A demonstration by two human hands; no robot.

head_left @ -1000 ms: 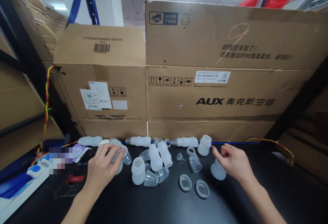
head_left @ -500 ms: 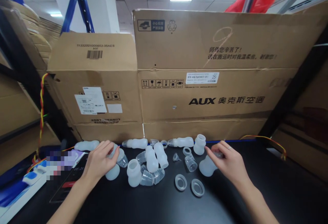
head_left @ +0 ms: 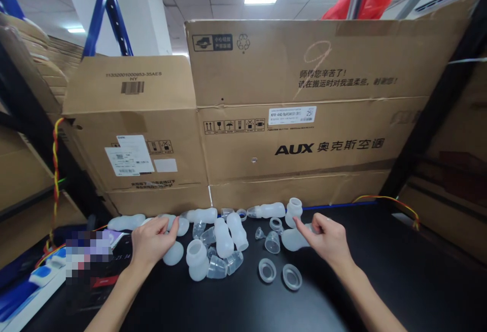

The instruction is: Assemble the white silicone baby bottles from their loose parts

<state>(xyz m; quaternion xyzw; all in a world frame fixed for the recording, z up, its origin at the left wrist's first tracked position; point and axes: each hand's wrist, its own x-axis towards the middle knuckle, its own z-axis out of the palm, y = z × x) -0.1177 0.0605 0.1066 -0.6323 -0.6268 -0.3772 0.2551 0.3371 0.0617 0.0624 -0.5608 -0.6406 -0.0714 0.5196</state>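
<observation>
My left hand [head_left: 152,243] has its fingers curled over a translucent white bottle [head_left: 182,225] lying at the back left; the fingertips are partly hidden. Beside it are a clear cap [head_left: 198,229] and a round, pale piece [head_left: 173,253]. On the right, my right hand [head_left: 325,238] closes on another frosted bottle [head_left: 292,240], which lies on its side with its far end behind the fingers. A clear cup-shaped cap [head_left: 272,242] sits just left of this bottle. Between the hands, several bottles [head_left: 223,238] and clear caps [head_left: 217,267] lie in a cluster.
Two translucent rings [head_left: 291,277] lie on the black table [head_left: 243,309] towards the front. An open-necked bottle [head_left: 293,213] stands at the back, near a small funnel-shaped piece [head_left: 259,233]. Cardboard [head_left: 236,159] walls the rear. A dark screen [head_left: 110,266] lies left.
My right hand and its bottle have moved left, and the clear cup-shaped cap there has shifted left and turned. The left hand's bottle and the clear cap beside it have moved right.
</observation>
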